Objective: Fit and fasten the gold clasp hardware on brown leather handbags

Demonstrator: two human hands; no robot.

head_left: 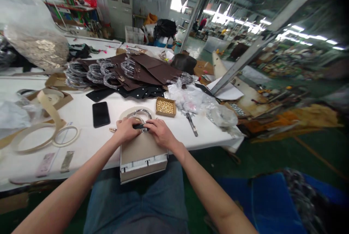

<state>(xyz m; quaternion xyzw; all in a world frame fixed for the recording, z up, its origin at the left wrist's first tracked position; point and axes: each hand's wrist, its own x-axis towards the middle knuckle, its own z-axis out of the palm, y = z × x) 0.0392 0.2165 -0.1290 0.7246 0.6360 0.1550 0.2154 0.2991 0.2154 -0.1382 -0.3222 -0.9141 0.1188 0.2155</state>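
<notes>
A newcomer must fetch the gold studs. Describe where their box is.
On the long white table, look just beyond the right hand. There sits a small open square cardboard box, the only one filled with shiny gold studs.

We find bare white surface open left of our left hand, up to a black phone and tape rings. The beige bag fills the near edge. Right of our right hand lie a metal tool, a stud box and crumpled plastic. Brown pieces block the far side.

No legible text or labels
</notes>
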